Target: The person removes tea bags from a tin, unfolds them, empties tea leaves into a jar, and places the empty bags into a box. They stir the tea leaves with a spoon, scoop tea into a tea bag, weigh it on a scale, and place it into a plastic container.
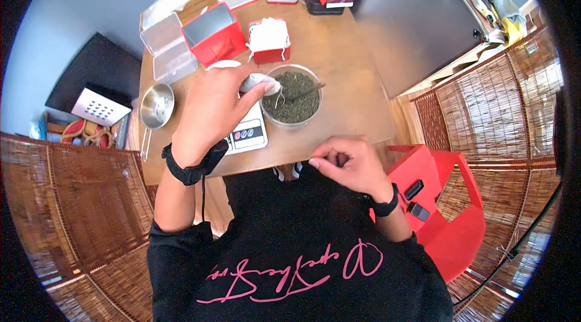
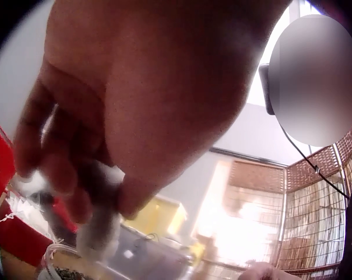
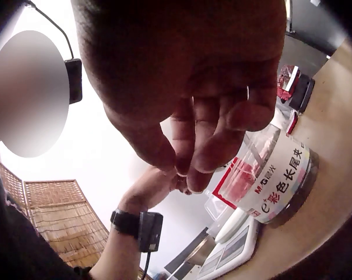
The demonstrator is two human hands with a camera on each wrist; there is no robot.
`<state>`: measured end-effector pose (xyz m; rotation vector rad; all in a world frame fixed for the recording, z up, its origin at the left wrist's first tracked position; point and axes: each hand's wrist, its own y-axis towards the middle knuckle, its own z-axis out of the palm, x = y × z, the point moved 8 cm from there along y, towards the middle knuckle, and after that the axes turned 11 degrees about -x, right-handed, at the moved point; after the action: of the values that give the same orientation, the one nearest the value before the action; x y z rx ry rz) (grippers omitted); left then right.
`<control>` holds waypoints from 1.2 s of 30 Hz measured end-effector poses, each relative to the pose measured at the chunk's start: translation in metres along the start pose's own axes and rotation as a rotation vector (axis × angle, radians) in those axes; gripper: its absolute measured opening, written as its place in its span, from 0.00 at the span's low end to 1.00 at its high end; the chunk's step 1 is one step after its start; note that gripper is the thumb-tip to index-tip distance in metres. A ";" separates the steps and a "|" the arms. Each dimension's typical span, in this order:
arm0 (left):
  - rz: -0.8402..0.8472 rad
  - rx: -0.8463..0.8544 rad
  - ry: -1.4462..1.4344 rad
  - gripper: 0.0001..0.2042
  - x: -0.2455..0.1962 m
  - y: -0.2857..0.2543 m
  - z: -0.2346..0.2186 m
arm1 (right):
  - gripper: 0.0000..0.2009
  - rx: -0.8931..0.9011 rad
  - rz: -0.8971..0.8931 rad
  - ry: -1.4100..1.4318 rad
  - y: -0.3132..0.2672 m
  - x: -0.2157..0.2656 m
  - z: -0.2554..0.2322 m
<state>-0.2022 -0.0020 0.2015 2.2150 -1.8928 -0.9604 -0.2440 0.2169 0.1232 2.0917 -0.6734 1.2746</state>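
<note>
My left hand pinches a small white drawstring pouch between thumb and fingers, at the left rim of a clear round jar. Thin strings dangle from the pouch over dark dried leaves, and a brown stick-like handle lies across them. Partly under the left forearm sits a white digital scale. My right hand hovers by the table's front edge with loosely bent fingers and nothing visible in them. In the right wrist view, the jar's label shows just beyond its fingers.
Behind the jar stand a small red box heaped with white pouches and a larger red tin. A clear hinged case and a metal pan lie left. A black tray sits at the back; a red chair stands right.
</note>
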 end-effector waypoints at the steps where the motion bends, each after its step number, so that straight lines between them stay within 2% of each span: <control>1: 0.032 0.010 0.019 0.15 -0.003 0.004 0.001 | 0.04 0.002 -0.012 0.039 -0.003 -0.001 0.002; 2: 0.025 0.075 0.055 0.15 -0.007 0.009 0.002 | 0.04 0.024 -0.013 0.021 -0.005 -0.003 0.004; 5: 0.095 0.068 0.139 0.15 -0.009 0.017 0.008 | 0.05 0.058 0.021 0.015 -0.012 -0.008 0.009; 12: 0.115 0.171 0.179 0.15 -0.014 0.031 0.028 | 0.07 0.121 0.024 -0.057 -0.030 -0.016 0.015; 20: 0.099 0.162 0.176 0.15 -0.010 0.029 0.036 | 0.08 0.107 0.074 -0.054 -0.045 -0.025 0.010; 22: 0.088 0.156 0.061 0.15 -0.007 0.029 0.038 | 0.07 0.014 0.050 -0.040 -0.046 -0.025 0.004; 23: 0.080 0.155 0.060 0.15 -0.005 0.027 0.039 | 0.07 0.023 0.052 -0.040 -0.046 -0.022 0.002; 25: 0.046 0.169 -0.031 0.15 -0.002 0.026 0.040 | 0.07 -0.095 0.086 -0.132 -0.032 -0.017 -0.016; 26: 0.016 0.137 -0.070 0.15 -0.002 0.025 0.038 | 0.08 -0.191 -0.007 -0.186 -0.024 -0.015 -0.023; 27: 0.010 0.130 -0.072 0.15 -0.003 0.026 0.038 | 0.08 -0.184 -0.010 -0.190 -0.012 -0.014 -0.026; 29: -0.018 0.110 -0.054 0.17 -0.001 0.023 0.038 | 0.12 -0.310 -0.161 -0.345 0.011 0.006 -0.038; 30: -0.018 0.065 -0.131 0.19 -0.003 0.022 0.037 | 0.12 -0.300 -0.162 -0.349 0.024 0.005 -0.037; 32: -0.038 0.031 -0.158 0.19 -0.001 0.018 0.040 | 0.16 -0.385 -0.463 -0.439 0.048 0.023 -0.034; 33: -0.055 0.003 -0.181 0.19 0.003 0.017 0.041 | 0.16 -0.372 -0.472 -0.441 0.062 0.021 -0.032; 35: -0.039 -0.034 -0.276 0.19 0.008 0.014 0.047 | 0.18 -0.322 -0.641 -0.440 0.076 0.026 -0.018; 36: -0.079 -0.033 -0.323 0.19 0.011 0.012 0.049 | 0.14 -0.317 -0.693 -0.432 0.084 0.027 -0.014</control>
<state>-0.2367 0.0020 0.1628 2.2424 -1.9012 -1.4279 -0.2982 0.1652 0.1710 2.0637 -0.2442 0.3177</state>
